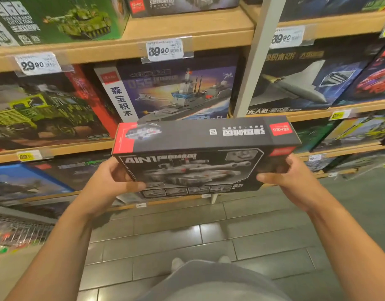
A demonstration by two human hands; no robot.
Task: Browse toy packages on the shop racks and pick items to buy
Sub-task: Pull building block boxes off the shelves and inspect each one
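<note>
Two hands hold a dark toy box [200, 157] in the middle of the picture, in front of the shop shelves. The left hand [113, 181] grips the box's left end, with the thumb curled over the front. The right hand [293, 181] grips the right end the same way. The other fingers are behind the box, so they cannot be seen.

The box hides part of the shelf behind it. Just above it stands a box with a grey ship [176, 92]. To the left is a box with a green truck [43, 109]. In the upper left is a green box with a tank [63, 18]. To the right of a white post [254, 61] is a box with a grey plane [300, 83].

The held box shows a grey tank and says "4IN1". Its red corner label is upside down. One price tag [165, 49] says "39 90", another [37, 63] says "29 90". At the bottom are grey floor tiles [187, 242].
</note>
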